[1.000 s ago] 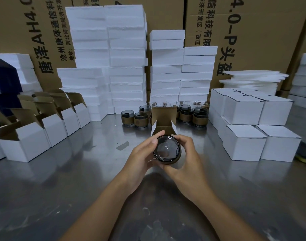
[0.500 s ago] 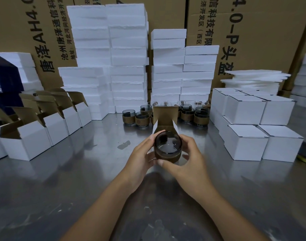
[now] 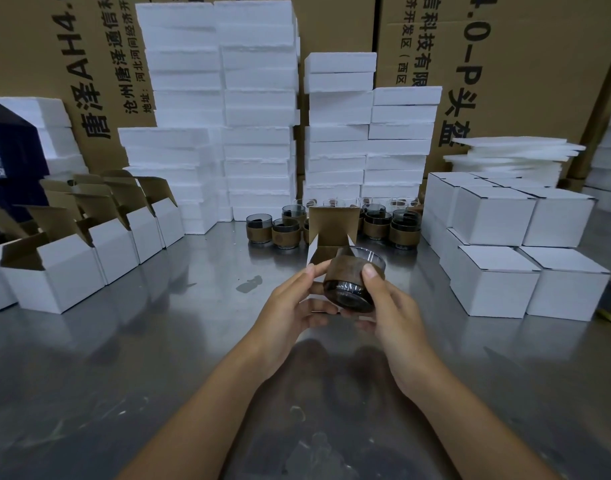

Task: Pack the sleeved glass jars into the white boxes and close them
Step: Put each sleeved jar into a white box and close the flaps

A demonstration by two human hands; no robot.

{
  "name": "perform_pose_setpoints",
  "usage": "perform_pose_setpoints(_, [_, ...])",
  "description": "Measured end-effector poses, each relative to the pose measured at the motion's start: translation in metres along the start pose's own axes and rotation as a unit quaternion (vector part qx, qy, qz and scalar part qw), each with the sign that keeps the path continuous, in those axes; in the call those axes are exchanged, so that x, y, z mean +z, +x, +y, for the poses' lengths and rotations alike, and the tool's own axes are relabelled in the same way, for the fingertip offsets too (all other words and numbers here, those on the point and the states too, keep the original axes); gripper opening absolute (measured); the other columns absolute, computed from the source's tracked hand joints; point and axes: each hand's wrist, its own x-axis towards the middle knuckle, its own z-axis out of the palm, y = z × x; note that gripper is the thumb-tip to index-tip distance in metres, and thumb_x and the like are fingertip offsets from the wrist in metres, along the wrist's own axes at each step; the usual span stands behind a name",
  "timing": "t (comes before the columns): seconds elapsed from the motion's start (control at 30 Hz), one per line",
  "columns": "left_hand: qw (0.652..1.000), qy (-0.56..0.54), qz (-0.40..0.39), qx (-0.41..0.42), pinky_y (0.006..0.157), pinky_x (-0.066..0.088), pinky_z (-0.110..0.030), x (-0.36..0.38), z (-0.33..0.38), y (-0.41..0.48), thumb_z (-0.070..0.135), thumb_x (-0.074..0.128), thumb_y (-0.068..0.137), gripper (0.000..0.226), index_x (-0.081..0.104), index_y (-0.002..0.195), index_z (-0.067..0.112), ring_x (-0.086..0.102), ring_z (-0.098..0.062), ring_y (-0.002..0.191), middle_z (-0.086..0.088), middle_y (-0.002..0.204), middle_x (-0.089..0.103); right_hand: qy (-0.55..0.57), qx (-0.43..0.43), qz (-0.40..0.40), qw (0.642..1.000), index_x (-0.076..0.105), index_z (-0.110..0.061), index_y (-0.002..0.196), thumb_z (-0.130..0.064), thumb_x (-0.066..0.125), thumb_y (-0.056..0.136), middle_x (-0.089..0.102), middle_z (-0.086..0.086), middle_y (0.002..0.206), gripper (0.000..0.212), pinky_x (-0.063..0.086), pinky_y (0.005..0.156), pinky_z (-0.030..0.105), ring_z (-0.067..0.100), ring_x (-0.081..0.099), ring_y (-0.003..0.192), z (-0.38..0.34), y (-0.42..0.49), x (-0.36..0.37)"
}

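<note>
Jar: sleeved glass jar (image 3: 352, 278) at centre frame; tilted, base toward the camera, mouth at the open box (image 3: 332, 226)
Right hand (image 3: 394, 313): thumb atop the sleeve, fingers curled beneath; clamped on the jar
Left hand (image 3: 290, 303): fingers curled round the box's near side
Surroundings: more jars (image 3: 377, 223) behind the box; closed boxes (image 3: 494, 282) at right

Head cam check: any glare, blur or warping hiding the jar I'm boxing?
Head view: dim, even light; the steel table shows soft reflections, no harsh glare; the sleeved jar in the right hand, at the open white box, is slightly soft but readable; wide-angle warp bends the foam stacks toward the edges.
</note>
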Motion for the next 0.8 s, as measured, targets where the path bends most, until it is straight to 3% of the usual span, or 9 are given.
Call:
perform_pose_setpoints(0.1, [1.0, 0.015, -0.008, 0.008, 0.079, 0.049, -0.03, -0.0003, -0.0002, -0.0002, 0.05, 0.045, 0.083, 0.039, 0.065, 0.113, 0.036, 0.066, -0.01, 0.081, 0.004, 0.093, 0.07, 0.001, 0.008, 0.006, 1.0, 0.071, -0.021, 0.089, -0.045, 0.052, 0.088, 0.074, -0.003, 0.083, 0.03, 0.045, 0.052, 0.011, 0.01, 0.07, 0.073, 0.0018, 0.0018, -0.0004])
perform_pose_setpoints(0.33, [0.998, 0.061, 0.013, 0.031, 0.074, 0.051, -0.021, 0.0033, -0.0018, -0.0018, 0.06, 0.059, 0.07, 0.05, 0.06, 0.116, 0.041, 0.068, -0.012, 0.089, 0.004, 0.099, 0.071, 0.0, 0.018, 0.011, 1.0, 0.063, -0.03, 0.106, -0.045, 0.053, 0.088, 0.073, -0.007, 0.091, 0.025, 0.046, 0.065, 0.023, 0.015, 0.07, 0.089, 0.0044, 0.0032, -0.0014])
perform_pose_setpoints(0.47, [0.996, 0.073, 0.027, 0.043, 0.077, 0.053, -0.023, 0.0027, -0.0028, -0.0015, 0.056, 0.062, 0.07, 0.046, 0.06, 0.114, 0.043, 0.067, -0.009, 0.091, 0.009, 0.098, 0.07, 0.006, 0.013, 0.0, 1.0, 0.061, -0.033, 0.108, -0.058, 0.063, 0.065, 0.071, -0.007, 0.1, 0.05, 0.048, 0.072, 0.026, 0.011, 0.067, 0.095, 0.0043, 0.0009, -0.0011])
perform_pose_setpoints(0.57, [0.994, 0.09, 0.025, 0.056, 0.075, 0.053, -0.019, 0.0038, -0.0031, -0.0027, 0.057, 0.063, 0.066, 0.05, 0.059, 0.114, 0.044, 0.067, -0.007, 0.091, 0.009, 0.102, 0.068, -0.011, -0.006, 0.021, 1.0, 0.057, -0.033, 0.113, -0.048, 0.071, 0.068, 0.068, -0.005, 0.106, 0.049, 0.052, 0.083, 0.031, 0.012, 0.065, 0.099, 0.0054, 0.0009, -0.0022])
perform_pose_setpoints(0.6, [0.994, 0.093, 0.026, 0.059, 0.075, 0.052, -0.019, 0.0039, -0.0031, -0.0029, 0.055, 0.063, 0.067, 0.05, 0.059, 0.115, 0.042, 0.067, -0.006, 0.091, 0.007, 0.105, 0.068, -0.015, -0.017, 0.032, 0.999, 0.055, -0.035, 0.115, -0.041, 0.073, 0.071, 0.066, -0.005, 0.108, 0.048, 0.052, 0.084, 0.029, 0.009, 0.065, 0.098, 0.0052, 0.0009, -0.0024])
perform_pose_setpoints(0.7, [0.987, 0.137, 0.052, 0.065, 0.07, 0.049, -0.011, 0.0037, -0.0029, -0.0012, 0.048, 0.057, 0.08, 0.032, 0.057, 0.112, 0.047, 0.064, 0.001, 0.087, 0.004, 0.104, 0.064, -0.014, -0.075, 0.066, 0.995, 0.05, -0.042, 0.11, -0.019, 0.077, 0.073, 0.061, -0.01, 0.106, 0.051, 0.048, 0.068, 0.008, -0.006, 0.063, 0.087, 0.0049, 0.0013, -0.0035])
perform_pose_setpoints(0.8, [0.964, 0.233, 0.103, 0.081, 0.069, 0.045, -0.007, 0.0043, -0.0068, 0.0018, 0.032, 0.05, 0.094, 0.026, 0.052, 0.116, 0.047, 0.059, -0.002, 0.087, 0.006, 0.102, 0.057, -0.039, -0.117, 0.076, 0.989, 0.048, -0.047, 0.108, -0.013, 0.08, 0.07, 0.055, -0.018, 0.11, 0.06, 0.044, 0.067, 0.003, -0.012, 0.058, 0.091, 0.0035, -0.0002, -0.0037])
